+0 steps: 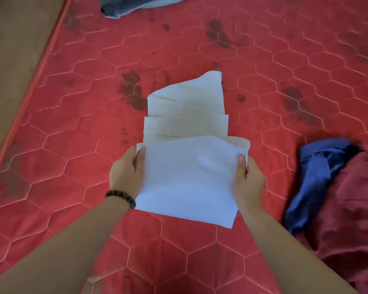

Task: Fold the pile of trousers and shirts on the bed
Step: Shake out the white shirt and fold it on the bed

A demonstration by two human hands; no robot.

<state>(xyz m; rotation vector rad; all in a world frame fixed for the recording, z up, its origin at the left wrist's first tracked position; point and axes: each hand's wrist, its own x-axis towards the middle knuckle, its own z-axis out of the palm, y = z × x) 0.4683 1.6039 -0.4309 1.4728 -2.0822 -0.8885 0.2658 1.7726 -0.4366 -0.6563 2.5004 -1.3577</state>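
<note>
Hands, L [125, 175] & R [248, 179], each pinching side of half-folded white garment [189, 166] above bed [72, 124]

Soft, dim, even light with wide-angle bending at the edges.
No glare or hard shadows fall on the red mattress [263, 128]; the white garment [189, 177] is the brightest area, tinted bluish near the viewer. Hexagon stitching curves toward the corners, and the dark blue cloth [319, 177] at the right edge is smeared by motion blur.
</note>
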